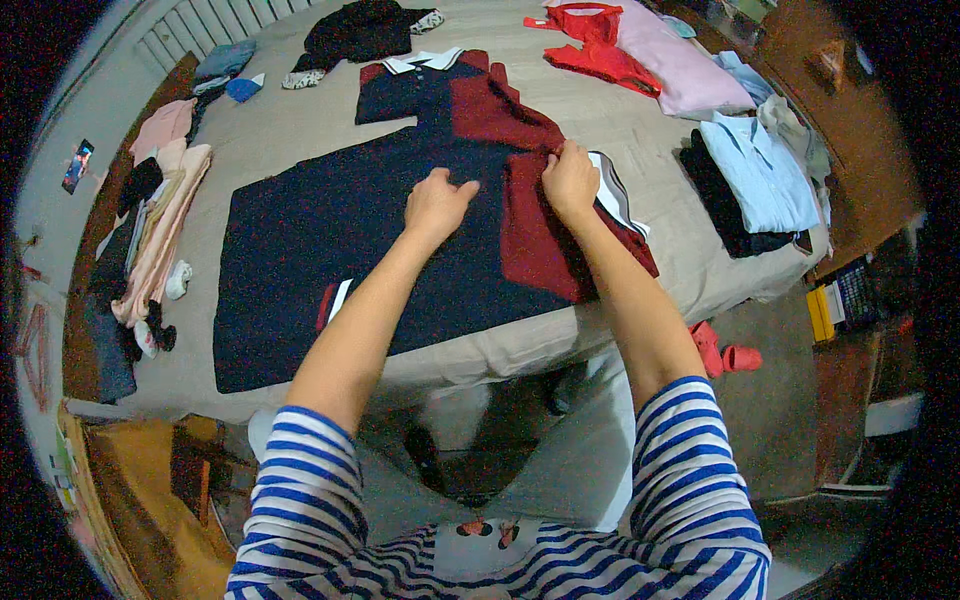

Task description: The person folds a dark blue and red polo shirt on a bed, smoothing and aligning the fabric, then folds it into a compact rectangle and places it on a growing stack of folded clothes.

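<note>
A navy and maroon polo-style garment with a white collar lies spread across the bed. My right hand pinches the maroon fabric at its right side, near a fold of the sleeve. Beside and partly behind that wrist shows a white and grey striped band. My left hand is over the navy middle of the garment, thumb apart from the curled fingers, with nothing seen in it. Whether it touches the cloth is hard to tell. A small red and white trim shows beside my left forearm.
Folded light-blue and black clothes are stacked at the right. Red underwear lies by a pink pillow. At the back is a black garment; folded pink clothes line the left edge. Red clogs stand on the floor.
</note>
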A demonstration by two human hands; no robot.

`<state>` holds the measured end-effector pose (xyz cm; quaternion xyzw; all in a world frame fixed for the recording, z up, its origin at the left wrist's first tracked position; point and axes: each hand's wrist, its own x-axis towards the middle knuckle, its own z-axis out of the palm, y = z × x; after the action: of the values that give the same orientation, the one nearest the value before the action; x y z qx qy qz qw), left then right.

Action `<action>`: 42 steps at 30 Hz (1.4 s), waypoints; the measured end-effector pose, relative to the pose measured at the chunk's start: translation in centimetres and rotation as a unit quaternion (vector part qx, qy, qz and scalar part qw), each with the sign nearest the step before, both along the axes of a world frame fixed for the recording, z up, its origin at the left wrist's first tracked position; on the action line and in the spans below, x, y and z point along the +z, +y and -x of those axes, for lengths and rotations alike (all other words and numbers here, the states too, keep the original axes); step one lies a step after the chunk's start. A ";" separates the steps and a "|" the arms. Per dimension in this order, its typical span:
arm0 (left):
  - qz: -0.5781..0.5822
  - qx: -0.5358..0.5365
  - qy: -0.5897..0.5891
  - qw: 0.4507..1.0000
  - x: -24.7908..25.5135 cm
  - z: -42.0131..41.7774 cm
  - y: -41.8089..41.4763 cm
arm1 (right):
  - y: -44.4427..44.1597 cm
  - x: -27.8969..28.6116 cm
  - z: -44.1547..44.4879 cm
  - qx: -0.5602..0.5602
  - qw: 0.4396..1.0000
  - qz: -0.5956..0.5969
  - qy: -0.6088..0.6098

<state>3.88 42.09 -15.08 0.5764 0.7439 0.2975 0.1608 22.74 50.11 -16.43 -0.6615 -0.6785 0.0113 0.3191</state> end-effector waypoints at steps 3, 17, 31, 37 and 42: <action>-0.008 0.053 -0.007 0.999 0.1 -1.6 1.1 | -0.4 0.3 -0.4 0.011 0.999 -0.032 0.029; -0.011 0.054 0.131 0.990 -1.6 -1.6 1.3 | 0.6 -1.8 -1.9 -0.009 0.962 -0.156 -0.225; -0.103 -0.184 0.262 0.942 -2.5 -2.0 -8.3 | -16.2 0.8 -14.5 0.071 0.984 -0.008 0.165; -0.101 -0.185 0.266 0.941 -2.6 -1.8 -8.4 | -16.2 0.8 -13.4 0.132 0.971 0.008 0.198; -0.117 -0.194 0.254 0.940 -2.7 -1.6 -8.7 | -15.6 1.4 -14.5 0.058 0.968 0.196 0.148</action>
<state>5.46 33.43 -17.75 0.7805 0.5940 0.1890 -0.0476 37.28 34.54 -15.05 -0.6620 -0.6451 0.2606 0.2789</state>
